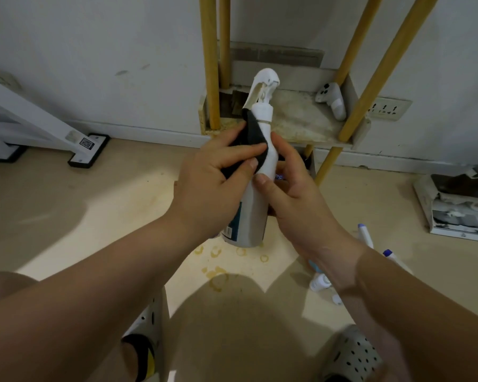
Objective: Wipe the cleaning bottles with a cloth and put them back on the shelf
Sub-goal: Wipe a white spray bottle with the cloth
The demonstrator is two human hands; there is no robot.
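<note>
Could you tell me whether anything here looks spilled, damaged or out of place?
Yes: yellowish ring stains mark the floor below the spray bottle, the shelf board looks grimy, and the box at the far right looks torn.

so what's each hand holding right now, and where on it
The right hand grips the white spray bottle around its narrow waist, just below the neck. The left hand pinches a black cloth against the bottle's neck.
</note>
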